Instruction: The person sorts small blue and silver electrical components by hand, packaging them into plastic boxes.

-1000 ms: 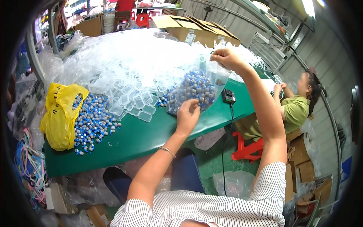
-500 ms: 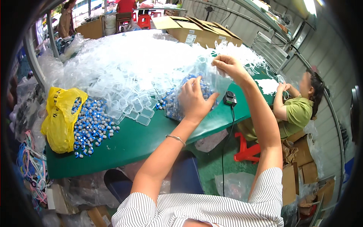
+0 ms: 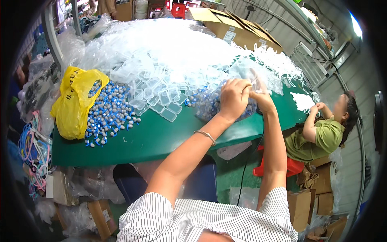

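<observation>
A clear plastic bag (image 3: 209, 108) filled with small blue-and-grey parts lies at the table's near edge. My left hand (image 3: 234, 99) is closed around its gathered neck. Right beside it, my right hand (image 3: 263, 97) also grips the bag's upper part; its raised fingers are blurred behind the film. The two hands touch. Loose film from the bag's mouth (image 3: 246, 67) stands up beyond them. Left of the bag, flat translucent plastic cases (image 3: 163, 97) lie in a heap. More loose blue-and-grey parts (image 3: 111, 109) are piled by a yellow plastic bag (image 3: 74, 107).
The green table (image 3: 133, 147) runs across in front of me. Opened cardboard boxes (image 3: 238, 30) stand at the back, near white cords (image 3: 278, 64). At the right a co-worker (image 3: 322, 131) in green sits handling white pieces. A dark cable (image 3: 244, 173) hangs below the table edge.
My right hand has come down from the bag's raised top edge to meet my left. My left hand has moved from the bag's side, fingers spread, to close on its neck. The view has shifted.
</observation>
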